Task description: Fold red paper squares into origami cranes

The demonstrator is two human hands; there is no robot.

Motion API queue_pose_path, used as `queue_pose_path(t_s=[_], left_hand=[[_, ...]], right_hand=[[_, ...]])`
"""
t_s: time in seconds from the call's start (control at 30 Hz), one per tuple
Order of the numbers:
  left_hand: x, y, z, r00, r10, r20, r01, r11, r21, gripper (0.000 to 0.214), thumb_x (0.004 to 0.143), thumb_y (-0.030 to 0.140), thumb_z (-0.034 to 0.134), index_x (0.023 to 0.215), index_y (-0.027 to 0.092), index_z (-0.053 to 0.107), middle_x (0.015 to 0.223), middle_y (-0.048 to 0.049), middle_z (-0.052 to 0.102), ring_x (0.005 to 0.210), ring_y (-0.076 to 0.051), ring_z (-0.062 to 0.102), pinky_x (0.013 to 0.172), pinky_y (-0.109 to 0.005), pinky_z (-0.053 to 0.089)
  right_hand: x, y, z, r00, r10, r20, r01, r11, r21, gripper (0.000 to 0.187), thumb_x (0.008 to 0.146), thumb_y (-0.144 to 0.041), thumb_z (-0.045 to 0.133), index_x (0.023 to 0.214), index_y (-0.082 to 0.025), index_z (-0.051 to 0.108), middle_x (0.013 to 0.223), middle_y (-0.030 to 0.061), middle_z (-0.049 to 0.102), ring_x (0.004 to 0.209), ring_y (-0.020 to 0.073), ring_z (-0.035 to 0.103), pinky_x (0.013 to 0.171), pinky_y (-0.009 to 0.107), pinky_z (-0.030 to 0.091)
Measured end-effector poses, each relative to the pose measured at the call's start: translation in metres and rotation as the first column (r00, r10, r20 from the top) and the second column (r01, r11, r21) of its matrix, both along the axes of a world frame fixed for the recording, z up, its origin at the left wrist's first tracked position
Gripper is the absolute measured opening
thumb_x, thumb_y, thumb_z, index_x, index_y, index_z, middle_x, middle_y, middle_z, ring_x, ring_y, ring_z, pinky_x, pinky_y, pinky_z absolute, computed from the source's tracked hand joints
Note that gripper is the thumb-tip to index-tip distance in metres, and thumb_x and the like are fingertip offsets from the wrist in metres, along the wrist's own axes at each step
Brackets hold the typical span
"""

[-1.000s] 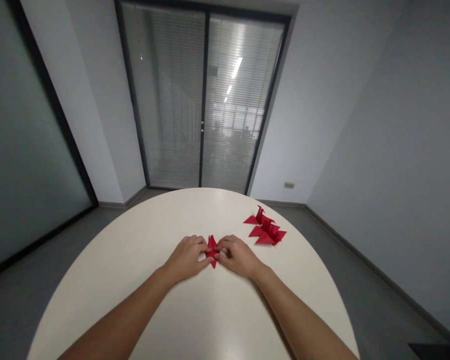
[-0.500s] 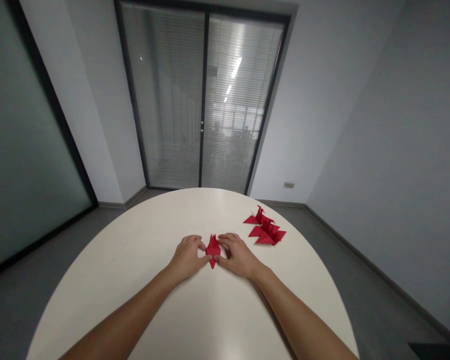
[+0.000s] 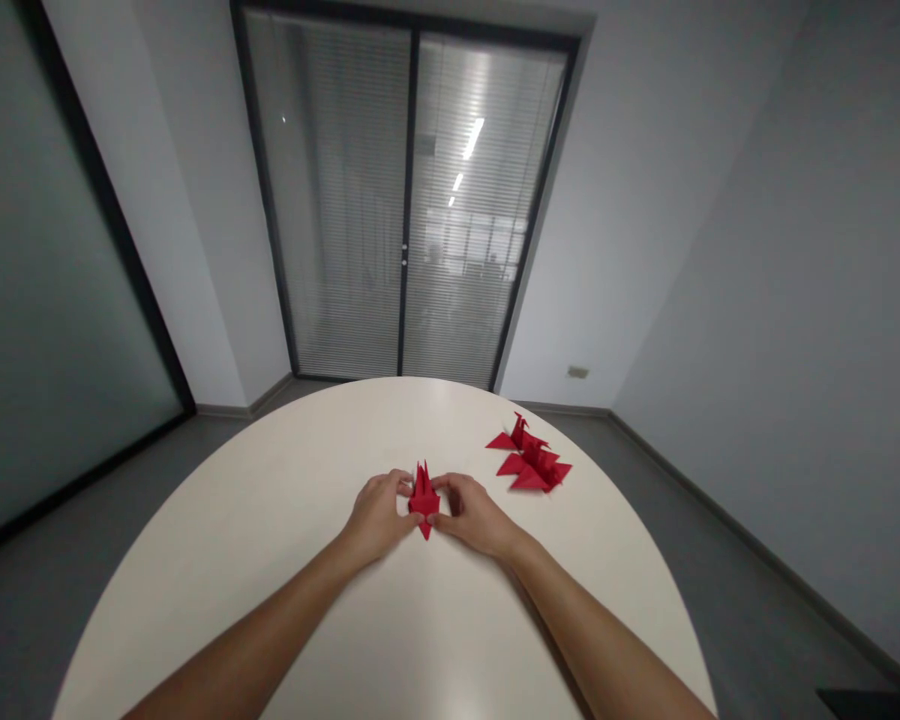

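A small piece of folded red paper (image 3: 424, 503) is between my two hands, low over the table's middle. Two narrow points stick up at its far end, and a single point faces me. My left hand (image 3: 379, 512) grips its left edge, thumb near the lower part and fingers curled by the upper part. On the other side my right hand (image 3: 474, 512) pinches the right edge in much the same way. Folded red paper cranes (image 3: 534, 467) with spread wings stand together to the right, beyond my right hand.
The round white table (image 3: 285, 470) carries all of this. Behind its far edge is a glass door (image 3: 337, 220) with blinds in a dark frame. A frosted glass panel (image 3: 52, 280) stands at the left, and a plain wall (image 3: 795, 330) runs along the right.
The two narrow points of the folded paper now stand more apart and upright. My right fingers have curled in a little closer to the paper. The cranes have not moved.
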State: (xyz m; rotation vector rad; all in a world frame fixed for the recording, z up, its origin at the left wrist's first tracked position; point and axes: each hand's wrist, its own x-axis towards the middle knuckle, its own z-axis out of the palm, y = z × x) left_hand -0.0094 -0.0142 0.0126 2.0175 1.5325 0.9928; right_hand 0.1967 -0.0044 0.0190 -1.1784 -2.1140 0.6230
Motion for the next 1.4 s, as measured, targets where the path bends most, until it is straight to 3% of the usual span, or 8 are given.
queue_pose_path(t_s=[0.23, 0.43, 0.53, 0.63, 0.83, 1.1, 1.23, 1.4], left_hand=[[0.002, 0.002, 0.001, 0.985, 0.026, 0.171, -0.010, 0.995, -0.095, 0.063, 0.064, 0.010, 0.076, 0.124, 0.015, 0.057, 0.090, -0.0015, 0.070, 0.089, -0.022, 0.067, 0.087, -0.034, 0.049], [0.006, 0.000, 0.013, 0.968, -0.044, 0.247, 0.064, 0.995, -0.075, 0.026, 0.073, 0.013, 0.068, 0.099, 0.017, 0.067, 0.083, -0.0015, 0.072, 0.080, -0.019, 0.066, 0.078, -0.030, 0.050], [0.007, -0.002, 0.019, 0.959, -0.098, 0.265, 0.102, 0.995, -0.003, 0.011, 0.079, 0.016, 0.065, 0.089, 0.018, 0.069, 0.091, -0.0041, 0.074, 0.087, -0.020, 0.067, 0.085, -0.032, 0.050], [0.004, -0.004, 0.024, 0.975, -0.106, 0.194, 0.081, 0.988, 0.131, 0.008, 0.082, 0.016, 0.062, 0.085, 0.020, 0.069, 0.090, -0.0040, 0.071, 0.090, -0.021, 0.064, 0.084, -0.033, 0.048], [-0.001, -0.007, 0.027, 0.972, -0.169, -0.162, 0.209, 0.940, 0.269, 0.017, 0.084, 0.007, 0.055, 0.087, 0.020, 0.065, 0.094, -0.0042, 0.067, 0.095, -0.022, 0.060, 0.089, -0.035, 0.045], [-0.006, -0.005, 0.021, 0.943, -0.264, -0.202, 0.287, 0.953, 0.096, 0.019, 0.085, 0.011, 0.054, 0.085, 0.023, 0.069, 0.091, -0.0010, 0.071, 0.090, -0.019, 0.064, 0.084, -0.029, 0.048], [-0.015, -0.007, 0.027, 0.906, -0.366, -0.215, 0.390, 0.917, 0.083, 0.020, 0.085, 0.016, 0.059, 0.093, 0.027, 0.073, 0.101, -0.0004, 0.075, 0.099, -0.021, 0.065, 0.092, -0.031, 0.046], [-0.023, -0.008, 0.036, 0.845, -0.480, -0.235, 0.501, 0.864, 0.040, 0.018, 0.090, 0.026, 0.059, 0.097, 0.030, 0.075, 0.106, -0.0004, 0.076, 0.103, -0.022, 0.066, 0.097, -0.033, 0.045]], right_hand=[[-0.004, -0.004, 0.004, 0.984, 0.071, -0.162, -0.089, 0.990, -0.106, 0.042, 0.077, -0.018, 0.072, 0.117, -0.021, 0.059, 0.101, 0.0019, 0.070, 0.068, 0.0119, 0.054, 0.063, 0.024, 0.041], [-0.007, -0.006, 0.009, 0.967, 0.019, -0.255, -0.056, 0.989, -0.138, 0.066, 0.079, -0.014, 0.067, 0.139, -0.024, 0.043, 0.098, 0.0011, 0.070, 0.074, 0.0146, 0.063, 0.070, 0.027, 0.049], [-0.007, -0.005, 0.013, 0.966, 0.034, -0.255, -0.052, 0.997, -0.065, 0.038, 0.082, -0.013, 0.065, 0.119, -0.021, 0.062, 0.101, 0.0043, 0.072, 0.091, 0.0191, 0.066, 0.085, 0.033, 0.051], [-0.006, -0.003, 0.017, 0.974, 0.049, -0.222, -0.037, 0.998, 0.060, 0.012, 0.086, -0.015, 0.063, 0.095, -0.020, 0.070, 0.098, 0.0051, 0.073, 0.095, 0.0211, 0.066, 0.091, 0.035, 0.049], [0.000, 0.000, 0.017, 0.994, 0.085, -0.062, -0.065, 0.957, 0.283, 0.011, 0.088, -0.013, 0.064, 0.091, -0.022, 0.069, 0.100, 0.0045, 0.072, 0.098, 0.0210, 0.064, 0.092, 0.036, 0.045], [0.006, -0.001, 0.016, 0.968, 0.190, 0.166, -0.223, 0.952, 0.210, 0.025, 0.083, -0.007, 0.060, 0.097, -0.022, 0.074, 0.094, 0.0033, 0.075, 0.088, 0.0189, 0.067, 0.085, 0.032, 0.049], [0.011, -0.004, 0.024, 0.949, 0.254, 0.189, -0.289, 0.939, 0.189, 0.039, 0.079, -0.007, 0.058, 0.108, -0.026, 0.076, 0.106, 0.0028, 0.075, 0.099, 0.0197, 0.068, 0.094, 0.033, 0.050], [0.016, -0.005, 0.029, 0.941, 0.264, 0.212, -0.297, 0.944, 0.142, 0.032, 0.078, -0.015, 0.064, 0.105, -0.026, 0.078, 0.112, 0.0042, 0.075, 0.104, 0.0220, 0.068, 0.096, 0.034, 0.050]])
